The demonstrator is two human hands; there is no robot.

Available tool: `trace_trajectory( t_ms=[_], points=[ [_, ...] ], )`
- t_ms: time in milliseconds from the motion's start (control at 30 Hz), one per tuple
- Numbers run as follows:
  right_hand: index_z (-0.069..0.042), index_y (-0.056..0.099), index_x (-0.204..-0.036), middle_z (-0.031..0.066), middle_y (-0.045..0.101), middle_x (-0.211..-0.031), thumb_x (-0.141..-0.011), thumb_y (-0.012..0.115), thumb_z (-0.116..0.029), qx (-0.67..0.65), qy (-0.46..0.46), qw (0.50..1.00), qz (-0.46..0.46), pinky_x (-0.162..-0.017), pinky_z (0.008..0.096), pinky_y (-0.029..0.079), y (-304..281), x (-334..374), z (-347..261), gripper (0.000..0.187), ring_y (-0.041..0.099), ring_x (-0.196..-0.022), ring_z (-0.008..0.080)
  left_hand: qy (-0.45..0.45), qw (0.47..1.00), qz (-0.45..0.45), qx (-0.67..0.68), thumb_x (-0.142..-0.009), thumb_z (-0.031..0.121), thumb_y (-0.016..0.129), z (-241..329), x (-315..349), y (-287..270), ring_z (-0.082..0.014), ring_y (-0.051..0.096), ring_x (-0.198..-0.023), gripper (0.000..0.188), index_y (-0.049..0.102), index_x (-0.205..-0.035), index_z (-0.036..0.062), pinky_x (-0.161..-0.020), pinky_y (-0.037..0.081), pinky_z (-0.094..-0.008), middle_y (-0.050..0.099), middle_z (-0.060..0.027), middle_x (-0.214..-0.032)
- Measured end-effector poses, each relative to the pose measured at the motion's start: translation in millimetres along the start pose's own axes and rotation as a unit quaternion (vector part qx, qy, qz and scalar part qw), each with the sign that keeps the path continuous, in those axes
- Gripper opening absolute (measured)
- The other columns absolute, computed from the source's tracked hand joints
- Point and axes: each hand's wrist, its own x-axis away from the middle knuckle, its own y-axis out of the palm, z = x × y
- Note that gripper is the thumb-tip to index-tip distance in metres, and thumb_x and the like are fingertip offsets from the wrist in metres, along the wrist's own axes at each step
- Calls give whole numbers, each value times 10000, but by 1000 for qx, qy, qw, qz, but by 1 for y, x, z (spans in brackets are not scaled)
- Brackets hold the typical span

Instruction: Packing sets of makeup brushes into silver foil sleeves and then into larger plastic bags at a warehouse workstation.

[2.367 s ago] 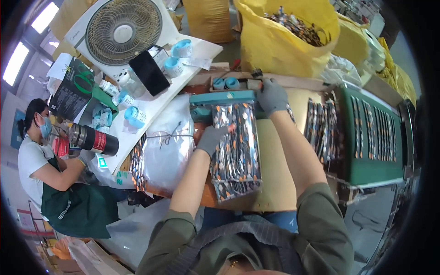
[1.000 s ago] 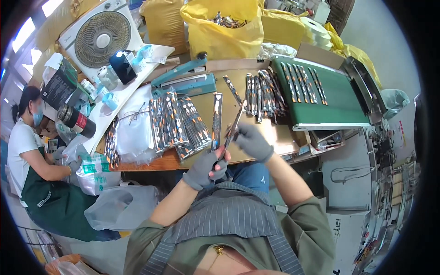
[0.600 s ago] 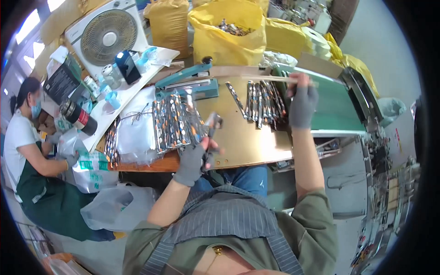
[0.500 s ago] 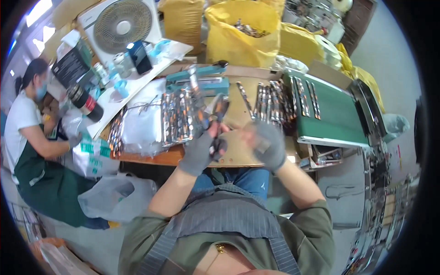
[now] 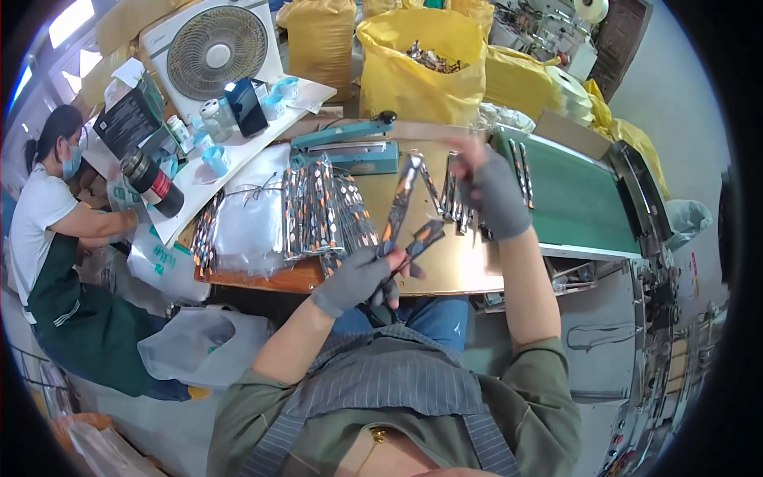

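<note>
My left hand, in a grey fingerless glove, is closed around a few slim black-and-orange packets near the table's front edge. They fan out upward, one long and one tilted to the right. My right hand, gloved alike, is above the right part of the table, beside a small row of packets; its fingers are smeared by motion. Left of centre lies a thick pile of such packets, its right side fanned out. Two more packets rest on the green conveyor belt.
A teal bag sealer stands at the table's back. Clear plastic bags lie left of the pile. A white shelf holds a dark bottle, cups and a phone. Behind is a yellow sack. A co-worker sits at left.
My right hand has moved from beside my left hand to the far right of the table. The right-hand row and the belt hold fewer packets; the left pile has spread to the right.
</note>
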Motion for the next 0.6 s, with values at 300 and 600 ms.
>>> trace_trajectory(
  t_ms=[300,600],
  points=[
    [-108,465,-657,-38,372,-516,-883,484,-260,-616,213,756,-59,-362,221,209,33,22,24,273,311,-391,71,46,982,56,177,-977,322,395,-21,-16,29,-59,286,-377,349,526,-860,21,-362,234,-197,356,23,-531],
    [-34,626,-932,-20,521,-632,-830,547,-207,-224,201,950,-84,-420,191,307,13,57,35,216,437,-490,39,77,994,34,73,-980,244,396,-24,-19,31,-38,312,-428,290,516,-843,18,-395,234,-196,393,22,-554]
  ],
)
